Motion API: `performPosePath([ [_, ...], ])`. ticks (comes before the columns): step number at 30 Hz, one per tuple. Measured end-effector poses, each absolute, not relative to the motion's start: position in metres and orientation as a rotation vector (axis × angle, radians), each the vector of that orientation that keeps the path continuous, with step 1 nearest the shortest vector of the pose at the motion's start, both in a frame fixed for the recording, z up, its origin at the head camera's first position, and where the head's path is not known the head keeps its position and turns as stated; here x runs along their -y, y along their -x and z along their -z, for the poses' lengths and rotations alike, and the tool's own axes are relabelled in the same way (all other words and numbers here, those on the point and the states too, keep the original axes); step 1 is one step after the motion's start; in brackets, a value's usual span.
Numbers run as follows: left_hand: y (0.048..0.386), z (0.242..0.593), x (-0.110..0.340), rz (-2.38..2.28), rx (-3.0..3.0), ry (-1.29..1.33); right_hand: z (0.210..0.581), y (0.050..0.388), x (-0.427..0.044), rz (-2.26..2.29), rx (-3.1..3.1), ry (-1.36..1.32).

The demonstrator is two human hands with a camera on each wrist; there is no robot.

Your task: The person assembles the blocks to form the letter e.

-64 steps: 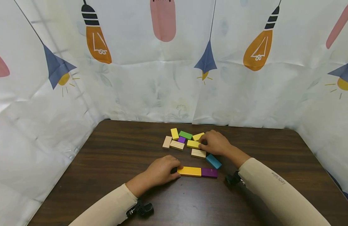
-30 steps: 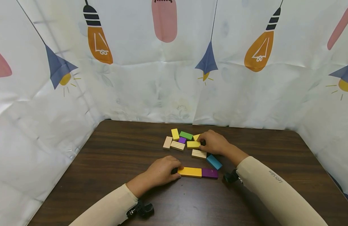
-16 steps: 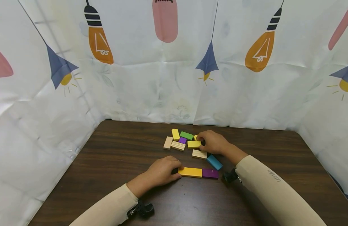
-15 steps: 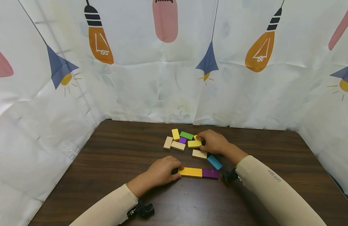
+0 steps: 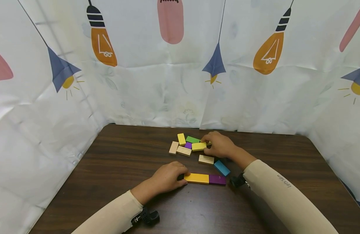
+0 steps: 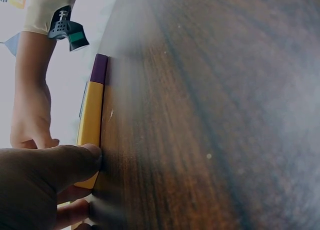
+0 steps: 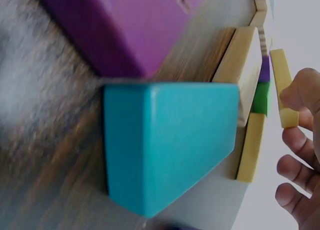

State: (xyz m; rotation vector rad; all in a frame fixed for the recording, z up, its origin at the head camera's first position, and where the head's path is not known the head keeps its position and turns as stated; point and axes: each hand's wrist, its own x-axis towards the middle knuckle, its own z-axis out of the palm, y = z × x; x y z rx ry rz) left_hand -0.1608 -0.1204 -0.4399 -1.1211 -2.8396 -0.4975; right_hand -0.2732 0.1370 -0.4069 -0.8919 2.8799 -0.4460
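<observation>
My left hand [image 5: 168, 177] rests on the table with thumb and fingers gripping the left end of an orange-yellow block [image 5: 197, 178]. A purple block [image 5: 217, 180] lies end to end with it, on its right. Farther back, my right hand [image 5: 220, 145] pinches a yellow block [image 5: 199, 146] between thumb and index finger; in the right wrist view this yellow block [image 7: 281, 73] is lifted off the table, and the other fingers are loosely bent. Partly behind the right hand lies another yellow block [image 7: 251, 149].
Near the right hand lie a plain wooden block [image 5: 206, 159] and a blue block [image 5: 222, 168]. Left of it are a green block [image 5: 193, 139], a small purple block [image 5: 188, 145], a yellow block [image 5: 181, 139], a striped wooden block [image 5: 184, 150] and a pale block [image 5: 173, 148]. A printed curtain [image 5: 168, 84] hangs behind the table.
The right hand has lifted the yellow block from the table and shifted it slightly left and back. The left hand and the orange-yellow and purple blocks stay put.
</observation>
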Motion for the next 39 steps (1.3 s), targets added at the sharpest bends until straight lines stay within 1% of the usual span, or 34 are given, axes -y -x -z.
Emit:
performPosePath([
  [5, 0.161, 0.44, 0.12, 0.501, 2.843, 1.125, 0.404, 0.269, -0.129, 0.477, -2.851, 0.947],
  [14, 0.161, 0.44, 0.121, 0.503, 2.852, 1.122, 0.412, 0.263, -0.113, 0.497, -2.796, 1.028],
  [21, 0.162, 0.441, 0.121, 0.507, 2.848, 1.129, 0.412, 0.256, -0.105, 0.502, -2.75, 1.069],
  [31, 0.162, 0.44, 0.121, 0.512, 2.855, 1.129, 0.419, 0.255, -0.1, 0.457, -2.738, 1.137],
  [39, 0.162, 0.44, 0.121, 0.508, 2.855, 1.124, 0.418, 0.254, -0.099, 0.38, -2.781, 1.124],
])
